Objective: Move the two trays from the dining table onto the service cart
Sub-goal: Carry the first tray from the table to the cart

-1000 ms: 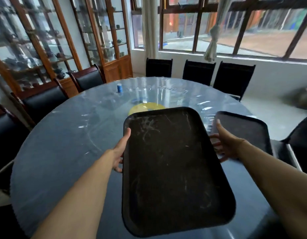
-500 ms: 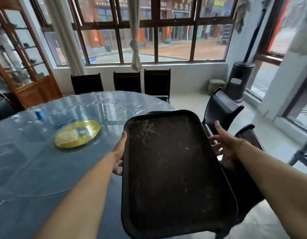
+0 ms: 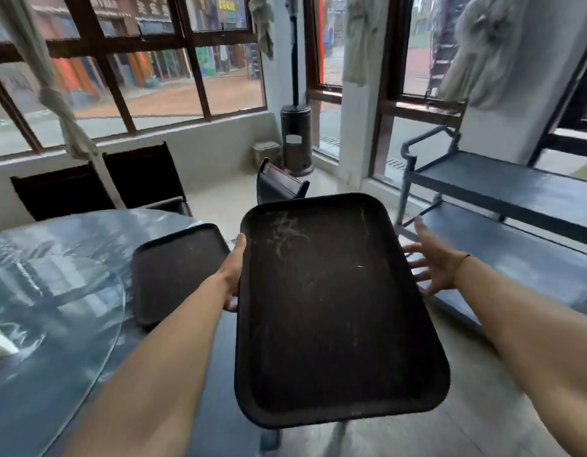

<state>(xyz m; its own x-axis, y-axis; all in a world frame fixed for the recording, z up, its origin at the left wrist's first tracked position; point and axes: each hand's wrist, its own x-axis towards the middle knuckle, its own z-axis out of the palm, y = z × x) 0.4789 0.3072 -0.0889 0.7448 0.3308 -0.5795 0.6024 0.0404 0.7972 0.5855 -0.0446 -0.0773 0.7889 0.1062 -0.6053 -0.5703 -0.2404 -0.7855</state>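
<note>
head view | left hand [image 3: 233, 273] clamps carried tray's [image 3: 335, 308] edge, right hand [image 3: 432, 265] spread open beside its other edge | second tray [image 3: 176, 272] on tabletop [image 3: 54, 291] just past left hand | service cart [image 3: 503, 189] beyond right hand | risk: one-sided grip, tray could tip and drop

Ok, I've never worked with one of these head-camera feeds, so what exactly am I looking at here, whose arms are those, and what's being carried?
This is one wide-angle camera worn on a person's head, looking forward and down, so the two bare arms are the wearer's own. The left hand grips the left edge of a large dark rectangular tray, held in the air. The right hand is at the tray's right edge with fingers spread; whether it is supporting the tray from beneath cannot be seen. On the left is the round glass-topped dining table, with a second dark tray lying on it. On the right stands the grey metal service cart with two shelves, both bare where visible.
</note>
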